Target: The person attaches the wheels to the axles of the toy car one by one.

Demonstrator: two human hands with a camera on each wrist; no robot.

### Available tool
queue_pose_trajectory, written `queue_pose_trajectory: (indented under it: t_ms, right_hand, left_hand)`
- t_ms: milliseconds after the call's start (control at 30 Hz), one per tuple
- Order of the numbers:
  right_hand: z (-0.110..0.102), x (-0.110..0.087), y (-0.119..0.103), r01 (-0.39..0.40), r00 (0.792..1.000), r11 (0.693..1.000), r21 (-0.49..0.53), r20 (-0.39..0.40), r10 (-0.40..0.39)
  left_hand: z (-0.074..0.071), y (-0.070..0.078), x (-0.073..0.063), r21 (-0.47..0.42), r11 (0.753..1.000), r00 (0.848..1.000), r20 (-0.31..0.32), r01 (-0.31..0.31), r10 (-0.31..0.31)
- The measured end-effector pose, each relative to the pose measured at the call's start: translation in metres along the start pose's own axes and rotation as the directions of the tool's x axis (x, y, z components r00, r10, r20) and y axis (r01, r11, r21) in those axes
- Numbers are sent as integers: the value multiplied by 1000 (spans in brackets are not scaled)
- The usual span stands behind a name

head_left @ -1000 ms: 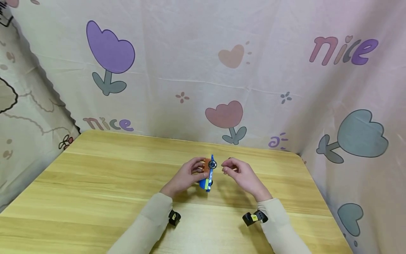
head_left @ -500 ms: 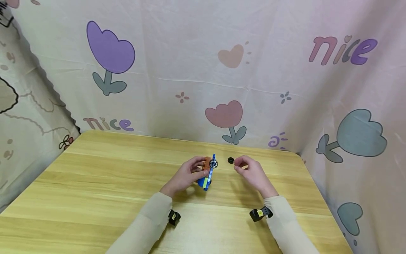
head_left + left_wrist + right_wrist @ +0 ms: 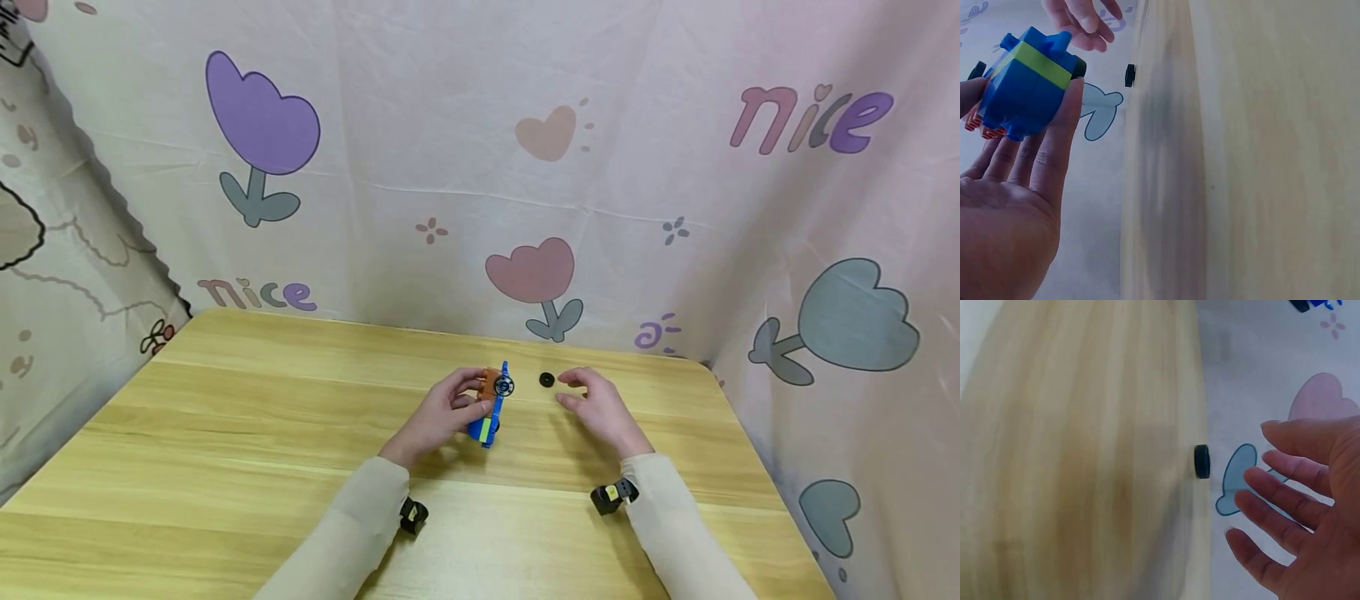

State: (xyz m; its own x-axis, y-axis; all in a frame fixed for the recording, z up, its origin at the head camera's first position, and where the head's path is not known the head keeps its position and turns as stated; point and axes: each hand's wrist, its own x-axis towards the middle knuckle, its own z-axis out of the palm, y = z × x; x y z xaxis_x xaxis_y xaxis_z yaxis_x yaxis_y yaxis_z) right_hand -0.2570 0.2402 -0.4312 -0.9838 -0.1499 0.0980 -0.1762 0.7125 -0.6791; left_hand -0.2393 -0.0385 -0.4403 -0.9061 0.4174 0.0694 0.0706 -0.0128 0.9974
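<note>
My left hand (image 3: pixel 447 410) holds a toy car (image 3: pixel 491 410) of blue, lime-green and orange bricks, tipped on its side with a wheel facing right. In the left wrist view the thumb and fingers grip the car's blue end (image 3: pixel 1030 87), which has a lime-green band. A small black tyre (image 3: pixel 547 380) lies on the table, right of the car. Just beyond it my right hand (image 3: pixel 597 408) hovers with thumb and fingers apart and nothing between them. The right wrist view shows those relaxed fingers (image 3: pixel 1282 503) beside the black tyre (image 3: pixel 1202 462).
The wooden table (image 3: pixel 262 433) reaches back to a printed curtain (image 3: pixel 420 150) with flowers and lettering. Black camera straps (image 3: pixel 613 497) sit on both wrists, over light sleeves.
My right hand has moved right, away from the car, and its fingers have spread. The black tyre shows on the table from half a second ago. The left hand keeps its grip on the car.
</note>
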Motion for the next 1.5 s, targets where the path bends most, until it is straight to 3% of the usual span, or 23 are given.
queue_pose_trajectory:
  t_ms: [400, 533, 800, 1033, 1233, 1500]
  right_hand:
    - [3, 6, 9, 11, 995, 1000, -11, 98, -10]
    - [5, 13, 12, 43, 994, 999, -15, 99, -42]
    - [11, 29, 18, 35, 992, 999, -21, 126, -32]
    - [13, 43, 25, 108, 984, 992, -64, 152, -98]
    - [13, 50, 26, 85, 985, 994, -67, 154, -74]
    - [15, 55, 26, 114, 984, 989, -98, 147, -99]
  left_hand:
    - [-2, -2, -2, -5, 999, 999, 8, -40, 40]
    - [-4, -3, -3, 13, 999, 999, 10, -51, 51]
    - [-6, -6, -3, 35, 998, 998, 24, -57, 56]
    - [-6, -8, -3, 38, 997, 997, 35, -64, 62]
    - [-6, -8, -4, 47, 998, 999, 25, -48, 47]
    - [-6, -6, -1, 80, 997, 1000, 7, -14, 14]
